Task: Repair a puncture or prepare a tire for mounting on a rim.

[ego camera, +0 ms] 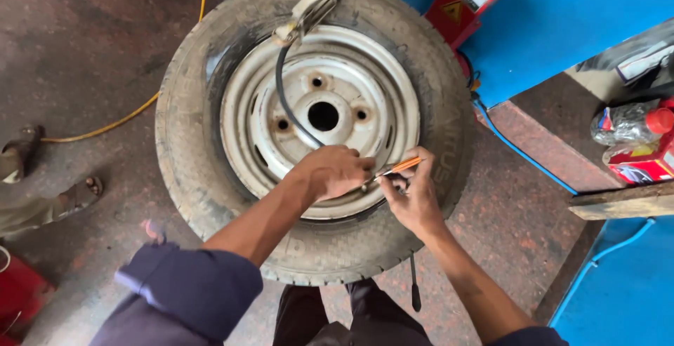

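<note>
A worn tyre [203, 142] on a white steel rim [365, 79] lies flat on the floor in front of me. My left hand [331, 170] rests closed on the near edge of the rim, where a black hose [282, 97] ends. My right hand [415, 195] grips a small orange-handled tool [400, 169] whose tip points at the same spot on the rim. The hose runs up to a cream-coloured air chuck handle [312, 5] lying on the far side of the tyre.
A blue and red machine [554, 16] stands at the right, with a blue hose [519, 151] on the floor. A wooden shelf [618, 202] holds a red-capped bottle [632, 121]. Another person's sandalled feet [77, 195] are at left. A yellow hose [119, 121] crosses the floor.
</note>
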